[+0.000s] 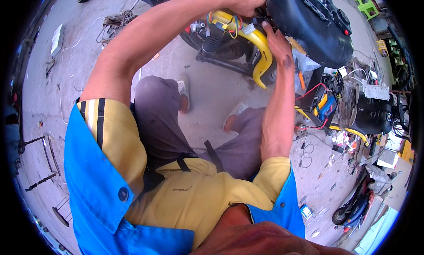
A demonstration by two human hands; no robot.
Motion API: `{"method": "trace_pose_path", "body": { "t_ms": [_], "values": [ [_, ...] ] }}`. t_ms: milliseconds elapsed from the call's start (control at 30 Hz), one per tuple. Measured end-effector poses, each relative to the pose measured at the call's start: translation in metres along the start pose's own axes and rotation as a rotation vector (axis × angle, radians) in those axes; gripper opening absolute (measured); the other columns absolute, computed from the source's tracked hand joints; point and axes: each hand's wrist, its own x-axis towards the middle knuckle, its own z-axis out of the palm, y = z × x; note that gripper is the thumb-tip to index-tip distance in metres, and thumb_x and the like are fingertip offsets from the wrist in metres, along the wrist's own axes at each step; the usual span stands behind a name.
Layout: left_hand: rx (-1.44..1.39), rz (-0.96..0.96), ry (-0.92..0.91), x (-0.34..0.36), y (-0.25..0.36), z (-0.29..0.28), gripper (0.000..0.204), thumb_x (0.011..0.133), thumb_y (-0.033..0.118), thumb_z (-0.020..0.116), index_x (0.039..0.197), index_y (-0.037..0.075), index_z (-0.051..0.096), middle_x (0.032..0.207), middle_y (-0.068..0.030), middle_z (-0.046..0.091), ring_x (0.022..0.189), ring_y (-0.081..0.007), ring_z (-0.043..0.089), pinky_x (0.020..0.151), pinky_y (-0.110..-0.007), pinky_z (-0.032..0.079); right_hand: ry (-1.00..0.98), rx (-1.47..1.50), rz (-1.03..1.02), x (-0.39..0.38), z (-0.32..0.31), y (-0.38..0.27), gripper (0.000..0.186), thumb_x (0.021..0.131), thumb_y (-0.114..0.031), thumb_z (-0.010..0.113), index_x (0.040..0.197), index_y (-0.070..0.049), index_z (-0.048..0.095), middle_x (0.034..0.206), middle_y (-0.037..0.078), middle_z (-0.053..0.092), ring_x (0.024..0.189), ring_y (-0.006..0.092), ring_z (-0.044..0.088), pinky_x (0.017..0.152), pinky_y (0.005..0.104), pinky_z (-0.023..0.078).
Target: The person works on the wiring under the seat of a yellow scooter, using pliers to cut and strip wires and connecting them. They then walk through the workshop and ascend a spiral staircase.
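My left hand (247,2) reaches in from the left to the near edge of a large black moulded shell (304,32). Its fingers are curled closed, and what they grip is hidden. Just below it, my right hand (278,42) has its thumb raised at the shell's lower edge; the other fingers are partly hidden, apparently closed on something I cannot make out. Beside both hands runs a curved yellow frame tube (263,52) of a vehicle. Thin coloured wires and a white connector (248,29) lie against it. Under the tube are a shock absorber (213,42) and a dark wheel.
My legs straddle the floor below the frame. To the right are tangled wires, a white box (376,92), another black shell (375,116) and a parked motorbike (353,206). A green stool (367,8) stands far right. A wire bundle (118,24) lies on the left floor.
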Motion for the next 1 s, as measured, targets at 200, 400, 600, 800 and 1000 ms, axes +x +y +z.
{"method": "trace_pose_path", "body": {
  "t_ms": [200,400,600,800,1000],
  "values": [
    [-0.365,-0.052,-0.229,0.001,0.018,-0.027,0.033,0.08,0.017,0.07,0.109,0.001,0.073,0.093,-0.0198,0.075,0.089,-0.0326,0.071,0.082,-0.043,0.054,-0.022,0.003,0.016,0.009,0.003,0.02,0.06,0.101,-0.046,0.054,0.149,-0.009,0.053,0.151,0.02,0.054,0.142,0.0382,0.048,0.117,0.0432,0.034],
    [-0.369,0.046,-0.173,-0.004,0.015,-0.02,0.035,0.076,0.018,0.072,0.106,-0.001,0.071,0.088,-0.0195,0.074,0.083,-0.0321,0.071,0.074,-0.042,0.054,0.101,-0.04,-0.07,0.004,-0.006,0.001,0.058,0.104,-0.044,0.051,0.151,-0.011,0.051,0.158,0.019,0.047,0.147,0.0368,0.041,0.122,0.0436,0.029],
    [-0.319,-0.063,-0.106,-0.004,0.019,-0.014,0.033,0.073,0.018,0.072,0.098,-0.003,0.072,0.086,-0.0219,0.073,0.085,-0.0342,0.072,0.074,-0.043,0.055,0.288,-0.078,-0.281,0.016,0.004,-0.001,0.054,0.107,-0.039,0.048,0.157,-0.02,0.044,0.161,0.018,0.042,0.146,0.0403,0.041,0.124,0.0484,0.028],
    [-0.248,-0.067,-0.134,-0.001,0.017,-0.007,0.033,0.073,0.019,0.072,0.099,-0.002,0.073,0.089,-0.0226,0.074,0.089,-0.0359,0.072,0.076,-0.045,0.056,0.291,-0.342,-0.332,0.024,0.012,0.023,0.053,0.109,-0.042,0.041,0.154,-0.016,0.047,0.159,0.019,0.044,0.147,0.0377,0.04,0.122,0.0463,0.03],
    [0.056,0.01,-0.053,-0.008,0.024,-0.004,0.033,0.077,0.024,0.075,0.101,0.002,0.075,0.099,-0.0217,0.075,0.107,-0.0382,0.069,0.101,-0.056,0.046,0.272,-0.068,-0.213,0.029,0.018,0.014,0.048,0.105,-0.038,0.055,0.148,-0.015,0.056,0.147,0.019,0.057,0.136,0.037,0.053,0.116,0.0464,0.038]
  ]
}}
